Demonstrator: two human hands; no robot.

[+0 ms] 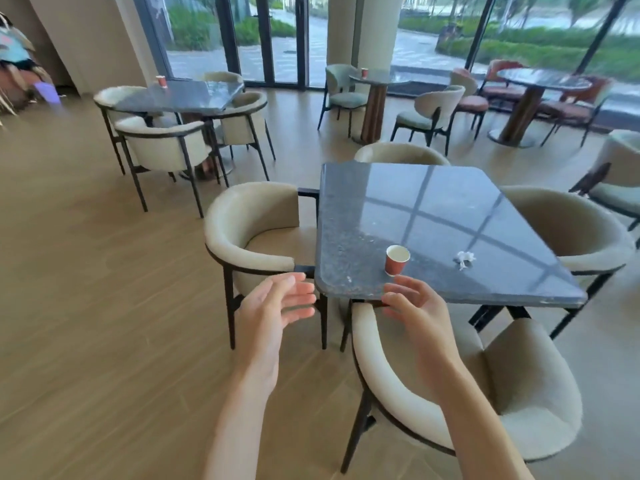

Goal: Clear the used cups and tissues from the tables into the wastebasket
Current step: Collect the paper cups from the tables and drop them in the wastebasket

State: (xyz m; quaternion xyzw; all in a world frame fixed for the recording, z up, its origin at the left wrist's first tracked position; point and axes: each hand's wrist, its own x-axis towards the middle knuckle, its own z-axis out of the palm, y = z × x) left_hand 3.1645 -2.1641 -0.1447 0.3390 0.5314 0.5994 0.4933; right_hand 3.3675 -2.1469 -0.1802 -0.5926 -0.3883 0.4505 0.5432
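Observation:
A red paper cup (396, 260) stands upright near the front edge of the dark stone table (426, 216). A crumpled white tissue (464, 258) lies on the same table, to the right of the cup. My right hand (414, 306) hovers just in front of the cup, fingers loosely curved, holding nothing. My left hand (277, 306) is held out left of the table's corner, fingers straight, empty. A second red cup (161, 81) sits on the far left table (194, 95), and a third red cup (364, 73) on the round table (384, 79) at the back. No wastebasket is in view.
Cream armchairs ring the near table: one (252, 226) at its left, one (467, 386) right in front of me, one (571, 230) at its right. More chairs and a round table (540, 81) stand near the windows. Open wooden floor (86, 306) lies to the left.

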